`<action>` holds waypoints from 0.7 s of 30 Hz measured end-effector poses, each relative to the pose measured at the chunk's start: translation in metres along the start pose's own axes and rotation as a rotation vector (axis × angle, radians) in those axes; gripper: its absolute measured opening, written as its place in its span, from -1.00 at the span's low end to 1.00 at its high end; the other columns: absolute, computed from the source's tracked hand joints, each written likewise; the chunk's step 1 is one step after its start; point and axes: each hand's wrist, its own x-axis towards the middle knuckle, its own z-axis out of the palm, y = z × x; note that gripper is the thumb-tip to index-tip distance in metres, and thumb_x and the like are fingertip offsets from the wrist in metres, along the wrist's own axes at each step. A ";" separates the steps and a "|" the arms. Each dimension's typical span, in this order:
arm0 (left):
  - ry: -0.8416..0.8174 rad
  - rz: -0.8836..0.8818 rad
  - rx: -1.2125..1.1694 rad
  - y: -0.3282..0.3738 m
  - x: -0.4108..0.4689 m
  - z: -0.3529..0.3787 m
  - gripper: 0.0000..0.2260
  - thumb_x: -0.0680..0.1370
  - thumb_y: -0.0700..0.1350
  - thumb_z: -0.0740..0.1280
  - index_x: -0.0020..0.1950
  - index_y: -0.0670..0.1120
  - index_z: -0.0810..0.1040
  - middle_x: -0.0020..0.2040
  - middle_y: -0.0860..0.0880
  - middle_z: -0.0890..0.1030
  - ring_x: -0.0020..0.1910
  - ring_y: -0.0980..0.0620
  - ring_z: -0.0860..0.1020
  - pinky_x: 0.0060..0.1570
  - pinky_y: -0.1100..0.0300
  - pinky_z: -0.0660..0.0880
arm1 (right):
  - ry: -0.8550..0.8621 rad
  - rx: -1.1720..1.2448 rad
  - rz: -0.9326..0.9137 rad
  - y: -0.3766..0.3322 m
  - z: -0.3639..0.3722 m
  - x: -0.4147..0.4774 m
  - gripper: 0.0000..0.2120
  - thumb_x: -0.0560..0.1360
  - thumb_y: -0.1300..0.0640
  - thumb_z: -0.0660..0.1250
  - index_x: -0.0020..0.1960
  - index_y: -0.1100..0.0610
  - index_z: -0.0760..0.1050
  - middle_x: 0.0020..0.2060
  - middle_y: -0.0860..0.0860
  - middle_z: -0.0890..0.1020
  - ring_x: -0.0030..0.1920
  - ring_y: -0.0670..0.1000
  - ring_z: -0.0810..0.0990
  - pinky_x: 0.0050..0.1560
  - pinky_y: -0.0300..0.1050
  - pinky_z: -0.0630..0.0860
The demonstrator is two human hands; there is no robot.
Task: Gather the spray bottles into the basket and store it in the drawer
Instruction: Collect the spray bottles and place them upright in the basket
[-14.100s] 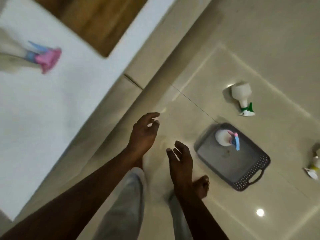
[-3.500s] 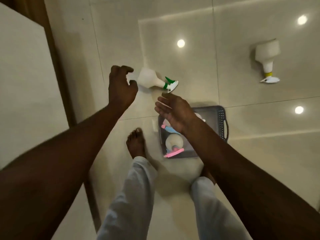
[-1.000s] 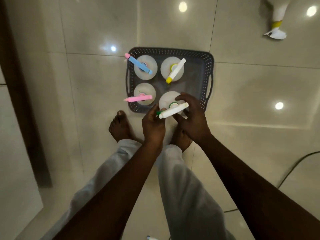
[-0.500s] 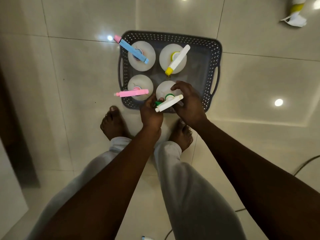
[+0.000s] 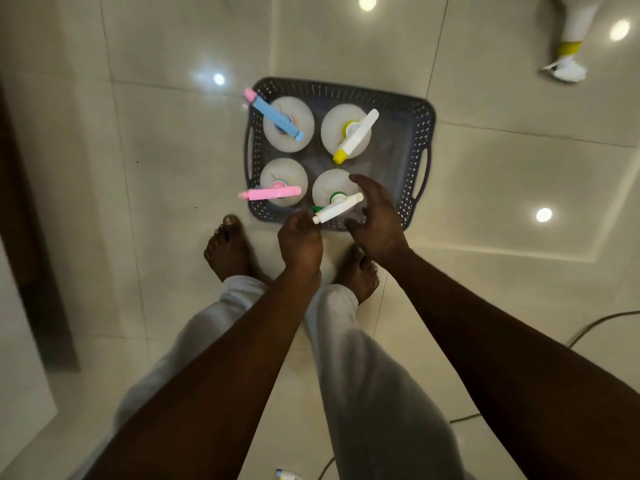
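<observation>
The green-collared spray bottle (image 5: 332, 199) now stands upright in the near right corner of the grey basket (image 5: 424, 133), and both hands, which half a second ago were closed around its trigger head, have loosened and drawn back from it. That suggests the fourth bottle is placed and released, so the basket holds four: the blue-triggered bottle (image 5: 287, 124) at the far left, the yellow-tipped bottle (image 5: 346, 133) at the far right, the pink-triggered bottle (image 5: 282, 183) at the near left. The left hand (image 5: 300, 242) sits just outside the basket's near wall with its fingers curled loosely together on nothing, its fingertips just short of the white nozzle. The right hand (image 5: 375, 216) is spread, fingers apart, cupped beside the same bottle's right flank, near or perhaps brushing it; contact cannot be told. Gathering is not finished: a yellow-collared bottle (image 5: 571, 39) lies on its side on the floor well beyond the basket's far right corner, and the basket's right half is free for it.
</observation>
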 end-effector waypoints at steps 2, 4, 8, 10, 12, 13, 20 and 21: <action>-0.007 -0.013 0.010 0.005 -0.020 -0.011 -0.80 0.57 -0.25 0.36 0.16 -0.13 0.69 0.11 -0.20 0.72 0.17 -0.25 0.65 0.28 -0.20 0.55 | 0.028 0.020 0.050 -0.015 -0.010 -0.016 -0.23 0.37 0.51 0.44 0.56 0.27 0.37 0.50 0.18 0.48 0.52 0.17 0.45 0.52 -0.24 0.37; -0.072 -0.046 0.003 0.017 -0.046 -0.025 -0.82 0.56 -0.21 0.33 0.10 -0.16 0.67 0.10 -0.30 0.69 0.17 -0.36 0.62 0.28 -0.24 0.55 | 0.079 0.025 0.107 -0.032 -0.023 -0.034 -0.25 0.36 0.53 0.38 0.53 0.27 0.41 0.46 0.18 0.53 0.46 0.16 0.50 0.40 -0.43 0.34; -0.220 -0.058 0.060 0.056 -0.107 -0.045 -0.81 0.54 -0.18 0.35 0.12 -0.10 0.65 0.18 -0.27 0.67 0.23 -0.34 0.61 0.33 -0.24 0.52 | 0.181 0.077 0.260 -0.071 -0.056 -0.064 -0.37 0.41 0.46 0.41 0.46 0.20 0.51 0.40 0.11 0.59 0.40 0.13 0.55 0.39 -0.18 0.42; -0.269 0.011 0.099 0.083 -0.130 -0.047 -0.81 0.56 -0.29 0.37 0.14 -0.15 0.66 0.16 -0.25 0.69 0.22 -0.30 0.63 0.32 -0.28 0.50 | 0.221 0.150 0.301 -0.093 -0.076 -0.073 -0.42 0.45 0.42 0.43 0.44 0.14 0.53 0.39 0.06 0.61 0.40 0.09 0.56 0.44 -0.08 0.47; -0.326 0.121 0.156 0.117 -0.149 -0.049 -0.78 0.57 -0.29 0.37 0.19 -0.13 0.66 0.15 -0.16 0.70 0.21 -0.20 0.64 0.31 -0.22 0.52 | 0.257 0.226 0.306 -0.117 -0.101 -0.079 -0.46 0.49 0.38 0.43 0.43 0.08 0.54 0.38 0.01 0.63 0.40 0.05 0.57 0.43 -0.04 0.50; -0.349 0.175 0.170 0.135 -0.157 -0.049 -0.77 0.58 -0.27 0.38 0.20 -0.09 0.66 0.14 -0.10 0.71 0.20 -0.13 0.65 0.31 -0.18 0.54 | 0.273 0.261 0.300 -0.128 -0.113 -0.080 -0.48 0.51 0.36 0.43 0.42 0.06 0.55 0.37 -0.02 0.63 0.41 0.02 0.57 0.41 -0.09 0.50; -0.378 0.360 0.066 0.238 -0.180 -0.017 -0.79 0.60 -0.23 0.38 0.22 -0.09 0.66 0.12 -0.01 0.71 0.18 -0.01 0.66 0.30 -0.10 0.57 | 0.369 0.344 0.117 -0.166 -0.197 -0.062 -0.63 0.57 0.29 0.47 0.34 0.07 0.61 0.24 -0.10 0.68 0.34 -0.06 0.62 0.40 -0.16 0.53; -0.372 0.366 0.056 0.246 -0.179 -0.004 -0.78 0.60 -0.22 0.38 0.24 -0.10 0.65 0.16 -0.04 0.71 0.20 -0.03 0.65 0.31 -0.12 0.56 | 0.366 0.353 0.104 -0.164 -0.210 -0.057 -0.63 0.57 0.29 0.47 0.34 0.07 0.61 0.24 -0.09 0.69 0.35 -0.06 0.62 0.40 -0.16 0.53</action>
